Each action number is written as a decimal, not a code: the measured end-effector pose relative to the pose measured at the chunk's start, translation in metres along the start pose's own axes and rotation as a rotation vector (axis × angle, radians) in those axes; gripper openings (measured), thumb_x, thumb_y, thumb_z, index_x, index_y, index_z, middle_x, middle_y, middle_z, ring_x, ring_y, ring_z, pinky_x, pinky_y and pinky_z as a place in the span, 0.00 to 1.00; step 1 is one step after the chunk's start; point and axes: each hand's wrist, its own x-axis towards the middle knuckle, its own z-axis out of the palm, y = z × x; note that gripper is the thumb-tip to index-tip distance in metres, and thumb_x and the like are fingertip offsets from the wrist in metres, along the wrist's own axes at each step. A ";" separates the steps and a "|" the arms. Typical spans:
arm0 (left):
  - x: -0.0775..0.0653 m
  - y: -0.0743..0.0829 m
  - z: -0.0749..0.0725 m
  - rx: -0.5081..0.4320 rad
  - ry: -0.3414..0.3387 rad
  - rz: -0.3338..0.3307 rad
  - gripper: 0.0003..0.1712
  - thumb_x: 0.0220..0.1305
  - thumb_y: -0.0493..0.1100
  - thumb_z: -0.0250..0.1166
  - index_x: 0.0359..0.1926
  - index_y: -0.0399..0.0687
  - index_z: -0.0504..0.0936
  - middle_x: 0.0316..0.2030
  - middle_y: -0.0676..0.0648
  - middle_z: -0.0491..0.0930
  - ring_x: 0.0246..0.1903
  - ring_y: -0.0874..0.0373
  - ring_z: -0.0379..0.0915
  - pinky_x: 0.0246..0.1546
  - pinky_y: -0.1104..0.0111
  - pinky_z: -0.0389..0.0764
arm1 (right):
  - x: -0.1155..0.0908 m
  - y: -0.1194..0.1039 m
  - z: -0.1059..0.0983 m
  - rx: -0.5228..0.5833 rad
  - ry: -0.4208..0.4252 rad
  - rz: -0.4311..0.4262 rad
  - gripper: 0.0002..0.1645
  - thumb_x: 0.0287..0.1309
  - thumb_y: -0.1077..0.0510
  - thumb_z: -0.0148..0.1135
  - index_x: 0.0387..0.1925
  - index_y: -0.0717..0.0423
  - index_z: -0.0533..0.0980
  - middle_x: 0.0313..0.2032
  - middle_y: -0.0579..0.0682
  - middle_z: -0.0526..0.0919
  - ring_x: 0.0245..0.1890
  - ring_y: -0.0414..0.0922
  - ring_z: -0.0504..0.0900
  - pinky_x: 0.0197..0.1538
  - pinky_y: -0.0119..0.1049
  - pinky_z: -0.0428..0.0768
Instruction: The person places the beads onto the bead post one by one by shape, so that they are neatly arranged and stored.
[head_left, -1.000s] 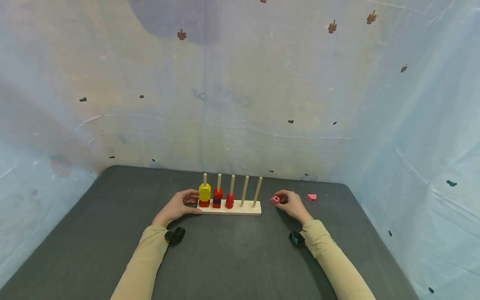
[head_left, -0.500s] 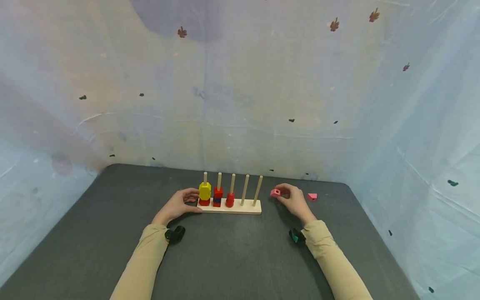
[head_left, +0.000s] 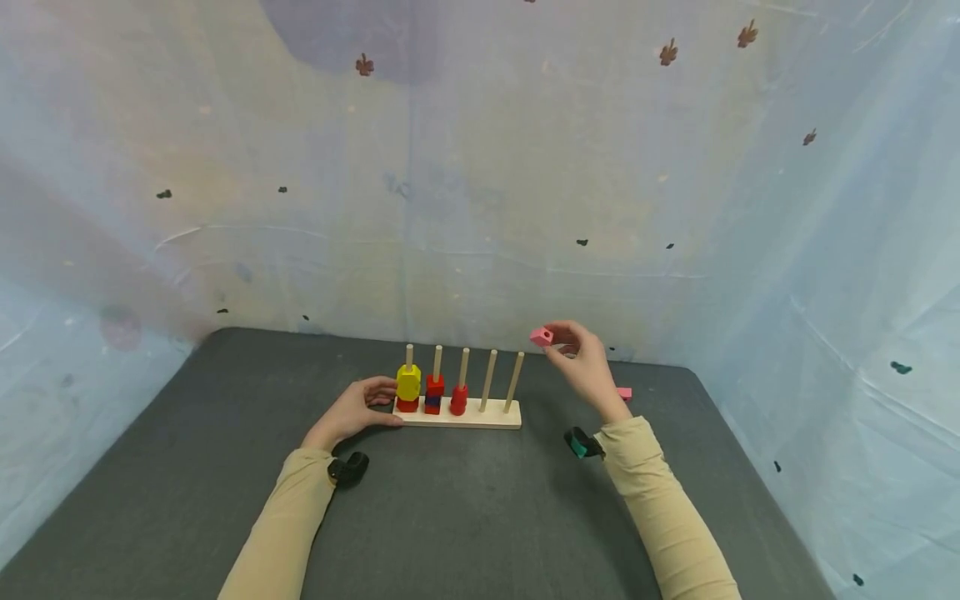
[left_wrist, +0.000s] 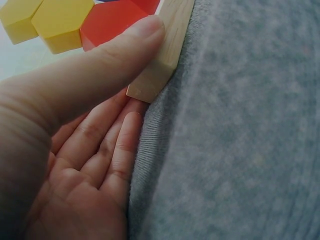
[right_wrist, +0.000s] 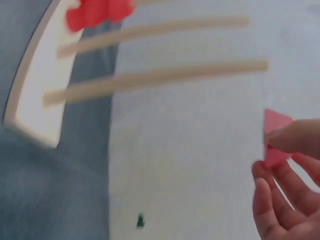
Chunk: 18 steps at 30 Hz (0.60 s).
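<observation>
A wooden peg board (head_left: 461,414) with a row of upright pegs stands on the table. Its left end is held by my left hand (head_left: 362,411), the thumb (left_wrist: 145,30) along the front edge and the fingers around the end. Yellow blocks (head_left: 408,382) over a red one fill the leftmost peg; red blocks (head_left: 436,386) with a dark blue one between are on the second, and red rounded beads (head_left: 459,401) on the third. The two right pegs (right_wrist: 165,77) are bare. Raised right of them, my right hand (head_left: 585,362) pinches a pink triangular block (head_left: 542,337) with a hole.
Another pink block (head_left: 625,393) lies on the grey table (head_left: 465,517), partly hidden behind my right wrist. A pale patterned sheet (head_left: 480,208) hangs behind the table and along both sides.
My right hand has lifted the pink triangular block up from near the table and slightly to the left, above peg-top height. The left hand stays on the peg board.
</observation>
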 end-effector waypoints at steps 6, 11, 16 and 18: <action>0.000 -0.003 0.000 -0.002 -0.009 0.003 0.40 0.46 0.44 0.78 0.60 0.40 0.73 0.55 0.39 0.75 0.54 0.45 0.72 0.57 0.52 0.72 | 0.000 -0.025 0.010 0.151 0.014 -0.033 0.20 0.61 0.64 0.63 0.55 0.63 0.75 0.50 0.59 0.78 0.48 0.52 0.78 0.47 0.46 0.77; -0.001 0.001 -0.001 0.010 -0.020 0.007 0.41 0.46 0.46 0.78 0.60 0.40 0.72 0.55 0.39 0.75 0.53 0.45 0.72 0.57 0.53 0.72 | -0.005 -0.051 0.017 0.220 -0.083 -0.082 0.20 0.61 0.69 0.61 0.54 0.69 0.74 0.49 0.63 0.79 0.48 0.57 0.78 0.49 0.49 0.77; -0.001 0.005 -0.001 0.015 -0.018 0.010 0.40 0.45 0.46 0.78 0.60 0.40 0.72 0.55 0.39 0.75 0.53 0.45 0.72 0.57 0.52 0.72 | -0.006 -0.059 0.025 0.211 -0.157 -0.127 0.19 0.61 0.69 0.60 0.54 0.70 0.74 0.48 0.62 0.79 0.48 0.56 0.78 0.51 0.42 0.78; -0.001 0.006 0.000 0.014 -0.018 0.008 0.40 0.45 0.46 0.78 0.60 0.40 0.73 0.55 0.39 0.75 0.53 0.45 0.72 0.57 0.52 0.72 | -0.006 -0.059 0.027 0.198 -0.181 -0.139 0.19 0.61 0.69 0.60 0.54 0.70 0.73 0.49 0.62 0.79 0.48 0.55 0.78 0.51 0.40 0.78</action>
